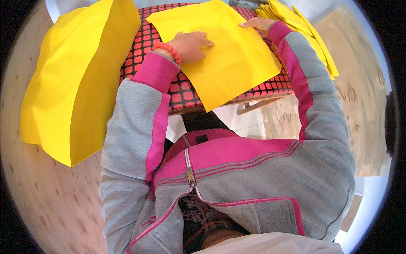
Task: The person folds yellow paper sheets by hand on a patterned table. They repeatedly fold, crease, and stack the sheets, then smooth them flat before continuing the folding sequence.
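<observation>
A smooth yellow sheet of what looks like fabric (237, 63) lies over the table, its near corner hanging past the front edge. My left hand (191, 45), with a coral bead bracelet at the wrist, rests on the sheet's left part, fingers spread and holding nothing. At the sheet's upper right edge is my right hand (259, 25), with a finger stretched out onto the yellow surface. Its other fingers are partly hidden, and I see no clear grip on the edge.
The table (182, 95) has a red-and-black patterned cover. A large yellow piece (72, 76) bulges up with a sharp crease on the left. Folded yellow pieces (306, 31) are piled at the back right. Wooden boards (351, 97) stand or lie on the right.
</observation>
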`<state>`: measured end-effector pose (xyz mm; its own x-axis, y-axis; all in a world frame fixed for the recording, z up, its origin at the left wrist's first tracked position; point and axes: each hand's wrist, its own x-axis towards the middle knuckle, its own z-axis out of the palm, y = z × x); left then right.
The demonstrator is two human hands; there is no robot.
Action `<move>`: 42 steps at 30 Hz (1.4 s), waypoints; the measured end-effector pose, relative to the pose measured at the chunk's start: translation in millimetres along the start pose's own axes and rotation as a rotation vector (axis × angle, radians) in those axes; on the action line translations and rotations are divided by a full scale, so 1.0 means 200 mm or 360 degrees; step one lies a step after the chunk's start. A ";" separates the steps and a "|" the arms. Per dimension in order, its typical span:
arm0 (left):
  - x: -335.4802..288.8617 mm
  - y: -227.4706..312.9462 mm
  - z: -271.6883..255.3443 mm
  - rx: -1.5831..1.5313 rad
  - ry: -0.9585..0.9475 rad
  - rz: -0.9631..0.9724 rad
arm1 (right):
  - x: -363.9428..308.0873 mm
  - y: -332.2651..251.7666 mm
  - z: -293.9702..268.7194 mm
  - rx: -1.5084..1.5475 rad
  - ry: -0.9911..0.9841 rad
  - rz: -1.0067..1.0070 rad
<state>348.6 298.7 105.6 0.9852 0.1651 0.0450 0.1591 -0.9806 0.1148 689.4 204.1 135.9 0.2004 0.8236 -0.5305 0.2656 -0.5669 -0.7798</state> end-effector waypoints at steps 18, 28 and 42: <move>0.00 -0.07 -0.07 -0.0062 0.0011 -0.0078 | 0.27 -0.11 0.08 -0.1596 0.0985 -0.0793; 0.00 -0.08 -0.04 -0.0085 0.0083 -0.0176 | 0.39 -0.02 -0.19 -0.0412 0.0231 -0.0269; -0.02 -0.05 -0.03 0.0279 0.0091 -0.0483 | 0.28 0.15 -0.02 0.0607 0.0561 0.0049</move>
<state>343.6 309.2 110.6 0.8870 0.4528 0.0910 0.4576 -0.8883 -0.0403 712.9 233.5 85.3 0.5258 0.7142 -0.4621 -0.0944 -0.4909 -0.8661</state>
